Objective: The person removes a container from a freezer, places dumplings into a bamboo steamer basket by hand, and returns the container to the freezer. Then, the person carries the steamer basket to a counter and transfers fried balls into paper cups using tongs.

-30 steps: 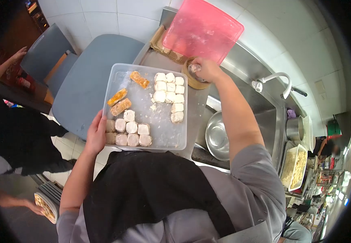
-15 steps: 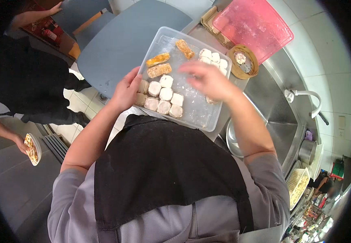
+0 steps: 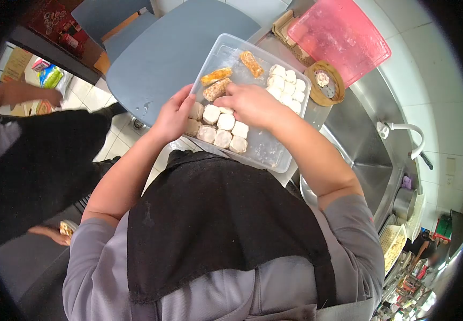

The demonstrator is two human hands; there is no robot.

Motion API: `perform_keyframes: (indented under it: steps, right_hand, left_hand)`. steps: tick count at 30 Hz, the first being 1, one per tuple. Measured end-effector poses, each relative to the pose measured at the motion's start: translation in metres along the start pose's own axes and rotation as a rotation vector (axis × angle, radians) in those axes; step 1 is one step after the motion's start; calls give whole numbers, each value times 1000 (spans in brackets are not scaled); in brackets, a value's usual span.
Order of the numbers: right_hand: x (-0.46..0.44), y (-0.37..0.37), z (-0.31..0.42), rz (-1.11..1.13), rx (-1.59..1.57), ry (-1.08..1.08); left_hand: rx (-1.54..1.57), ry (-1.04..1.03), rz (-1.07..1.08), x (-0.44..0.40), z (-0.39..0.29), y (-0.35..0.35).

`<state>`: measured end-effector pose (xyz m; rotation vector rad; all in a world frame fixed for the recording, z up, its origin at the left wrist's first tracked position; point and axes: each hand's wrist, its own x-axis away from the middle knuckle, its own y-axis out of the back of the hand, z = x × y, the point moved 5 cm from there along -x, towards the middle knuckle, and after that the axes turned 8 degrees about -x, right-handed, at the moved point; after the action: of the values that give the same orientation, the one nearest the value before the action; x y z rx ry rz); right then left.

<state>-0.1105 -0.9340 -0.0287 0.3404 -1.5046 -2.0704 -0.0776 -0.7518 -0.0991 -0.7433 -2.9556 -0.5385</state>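
Observation:
My left hand (image 3: 177, 115) is closed round the left side of a clear plastic container (image 3: 272, 161), thumb over its rim. The container holds rows of pale round pieces (image 3: 222, 138), which look like dumplings, at the near left, and smaller white pieces (image 3: 286, 85) at the right. Three orange crumb-coated rolls lie in its far part: one roll (image 3: 252, 63) apart, a brighter roll (image 3: 216, 76) and a paler roll (image 3: 216, 91) side by side. Inside, my right hand (image 3: 250, 105) has its fingers bent together at the paler roll's end, above a pale piece; what they pinch is hidden.
A bamboo steamer (image 3: 325, 95) holding one piece stands right of the container, by a pink lid (image 3: 344, 40). Farther right are a metal sink (image 3: 368, 142) and white faucet (image 3: 410, 125). A grey table (image 3: 162, 51) lies ahead. A co-worker (image 3: 44, 155) stands at left, holding a dish (image 3: 69, 229).
My right hand has come down and left from above the container to the paler roll and pale pieces. The co-worker at left has moved, with the dish now mostly hidden.

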Motion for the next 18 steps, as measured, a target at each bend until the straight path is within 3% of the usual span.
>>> perform_keyframes:
  steps: [4, 13, 18]
  right_hand:
    - [5, 0, -5, -86, -61, 68]
    - [28, -5, -21, -200, -91, -296]
    - [42, -5, -30, -331, -504, -449]
  left_hand:
    - [48, 6, 7, -1, 3, -1]
    - [41, 50, -1, 2, 2, -1]
    - [4, 71, -7, 3, -5, 0]
